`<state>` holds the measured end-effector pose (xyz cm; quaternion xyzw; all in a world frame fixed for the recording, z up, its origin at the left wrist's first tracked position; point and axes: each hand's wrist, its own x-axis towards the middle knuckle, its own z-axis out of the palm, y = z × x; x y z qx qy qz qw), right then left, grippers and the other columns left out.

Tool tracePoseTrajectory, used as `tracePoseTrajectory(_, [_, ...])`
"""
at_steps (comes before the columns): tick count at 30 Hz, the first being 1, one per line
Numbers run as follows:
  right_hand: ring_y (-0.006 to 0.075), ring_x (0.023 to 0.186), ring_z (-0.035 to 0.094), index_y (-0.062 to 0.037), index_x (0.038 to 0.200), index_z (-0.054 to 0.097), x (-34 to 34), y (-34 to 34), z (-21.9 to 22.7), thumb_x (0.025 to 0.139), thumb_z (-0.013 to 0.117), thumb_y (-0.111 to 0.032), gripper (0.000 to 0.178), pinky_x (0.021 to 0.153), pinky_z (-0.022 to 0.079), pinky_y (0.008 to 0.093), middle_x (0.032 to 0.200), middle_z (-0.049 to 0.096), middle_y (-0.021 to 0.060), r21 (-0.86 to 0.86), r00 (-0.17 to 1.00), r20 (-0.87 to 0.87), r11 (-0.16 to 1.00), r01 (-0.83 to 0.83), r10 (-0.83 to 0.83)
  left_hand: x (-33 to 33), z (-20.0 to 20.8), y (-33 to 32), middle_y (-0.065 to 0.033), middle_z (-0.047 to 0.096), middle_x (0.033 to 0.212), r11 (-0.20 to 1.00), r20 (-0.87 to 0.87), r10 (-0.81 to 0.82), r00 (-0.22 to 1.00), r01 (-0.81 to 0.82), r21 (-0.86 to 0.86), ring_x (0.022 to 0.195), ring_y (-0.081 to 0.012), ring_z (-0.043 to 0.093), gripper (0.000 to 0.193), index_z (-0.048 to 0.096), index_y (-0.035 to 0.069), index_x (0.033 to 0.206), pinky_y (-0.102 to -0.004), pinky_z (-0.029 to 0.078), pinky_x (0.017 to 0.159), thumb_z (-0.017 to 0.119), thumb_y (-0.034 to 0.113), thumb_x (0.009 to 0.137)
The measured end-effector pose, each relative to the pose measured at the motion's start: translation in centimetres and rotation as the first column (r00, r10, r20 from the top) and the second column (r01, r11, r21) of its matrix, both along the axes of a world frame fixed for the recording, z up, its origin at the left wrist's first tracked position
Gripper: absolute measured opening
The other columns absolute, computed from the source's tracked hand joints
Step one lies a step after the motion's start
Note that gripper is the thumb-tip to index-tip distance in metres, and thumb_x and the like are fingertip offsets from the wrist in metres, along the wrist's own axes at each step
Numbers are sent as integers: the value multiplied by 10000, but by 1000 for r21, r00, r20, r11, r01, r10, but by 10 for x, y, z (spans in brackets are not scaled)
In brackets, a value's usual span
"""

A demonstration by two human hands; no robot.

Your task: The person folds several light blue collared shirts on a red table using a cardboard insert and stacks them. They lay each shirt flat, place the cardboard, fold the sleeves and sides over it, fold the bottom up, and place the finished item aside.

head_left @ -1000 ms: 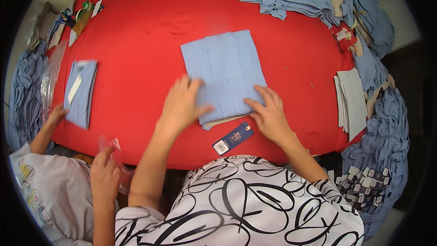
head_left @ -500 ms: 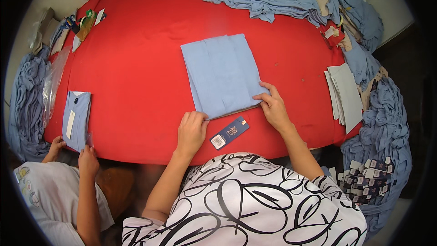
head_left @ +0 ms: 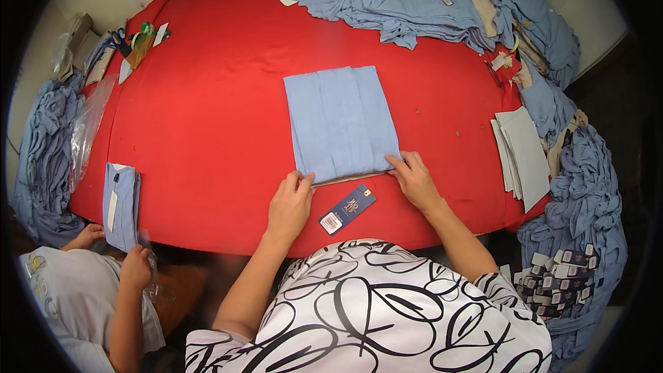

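Note:
A folded light-blue garment [head_left: 343, 121] lies flat on the red-covered table in front of me, squared off, with a pale stiff edge showing beneath its near side. My left hand [head_left: 291, 204] pinches its near left corner between thumb and fingers. At the near right corner, my right hand [head_left: 417, 181] grips the fabric in the same way, thumb on top. Between my hands, just short of the garment's near edge, rests a dark-blue hang tag [head_left: 347, 209] with a white barcode sticker, touched by neither hand.
A co-worker at left holds a folded blue garment [head_left: 124, 214] at the table's edge. Heaps of blue garments [head_left: 387, 0] cover the far right. Grey-white sheets [head_left: 523, 155] lie at right, near many tags [head_left: 559, 280] on another blue pile. Scissors [head_left: 117, 41] stand far left.
My right hand has slid from the garment's right side down to its near right corner, and the garment sits straighter. The co-worker's folded garment has come nearer the table's edge.

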<state>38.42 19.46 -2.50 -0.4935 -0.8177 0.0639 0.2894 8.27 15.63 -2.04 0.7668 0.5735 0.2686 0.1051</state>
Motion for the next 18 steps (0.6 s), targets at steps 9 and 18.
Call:
tracePoseTrajectory(9, [341, 816, 663, 2, 937, 610, 7, 34, 30, 766, 726, 44, 211, 673, 557, 372, 1097, 636, 175, 345, 976, 45, 914, -216, 214, -13, 3, 5, -125, 582, 1262, 980, 62, -180, 982, 173, 102, 933, -310, 597, 366, 626, 10, 1157, -404, 509, 841, 693, 31, 798])
tracePoseTrajectory(18, [280, 778, 677, -18, 978, 630, -35, 68, 104, 882, 684, -74, 124, 696, 537, 376, 892, 678, 126, 168, 974, -210, 985, -45, 80, -23, 14, 21, -114, 663, 1153, 952, 190, -142, 972, 81, 296, 1027, -319, 582, 340, 623, 27, 1054, -419, 469, 889, 670, -52, 726])
